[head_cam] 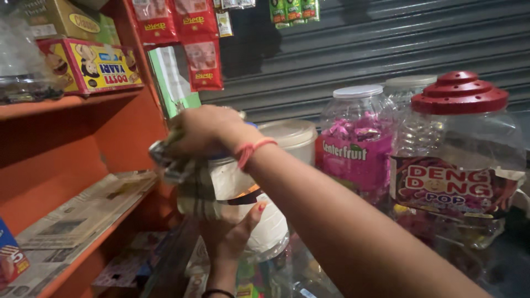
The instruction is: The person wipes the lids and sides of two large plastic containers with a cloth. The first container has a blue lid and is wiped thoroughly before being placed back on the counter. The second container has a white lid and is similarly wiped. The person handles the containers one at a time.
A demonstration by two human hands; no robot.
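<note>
My right hand (204,132), with a red thread at the wrist, presses a checked cloth (190,182) against the top of a clear plastic jar (259,221) that has a white label. From below, my left hand (229,234) cups the jar's side and holds it up. The cloth hangs down over the jar's left side and hides its lid. Both hands are over the counter, close to the orange shelf unit (132,127).
Three big plastic jars stand to the right: a white-lidded tub (295,138), a jar of pink sweets (356,149) and a red-lidded jar (458,154). Newspaper (83,212) lines the orange shelf. Boxes (91,66) sit above; sachet strips (201,55) hang before a grey shutter.
</note>
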